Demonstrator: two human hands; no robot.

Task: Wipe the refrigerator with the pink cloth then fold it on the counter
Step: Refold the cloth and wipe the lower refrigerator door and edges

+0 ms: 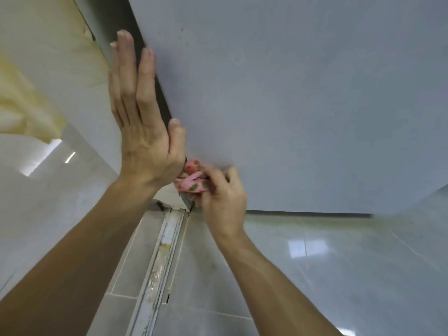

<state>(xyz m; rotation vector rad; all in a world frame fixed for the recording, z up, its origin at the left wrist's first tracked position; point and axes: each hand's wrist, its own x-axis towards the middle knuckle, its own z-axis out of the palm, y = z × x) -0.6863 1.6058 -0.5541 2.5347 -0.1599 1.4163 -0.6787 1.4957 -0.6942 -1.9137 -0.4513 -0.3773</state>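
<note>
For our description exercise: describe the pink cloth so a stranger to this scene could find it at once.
Start at the large grey refrigerator door filling the upper right. Follow its dark left edge down to the bottom corner, where the right hand grips a bunched cloth. It alone is pink, with small olive marks.

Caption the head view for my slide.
Right hand grips the pink cloth low on the refrigerator; flat left hand rests on its edge.
</note>
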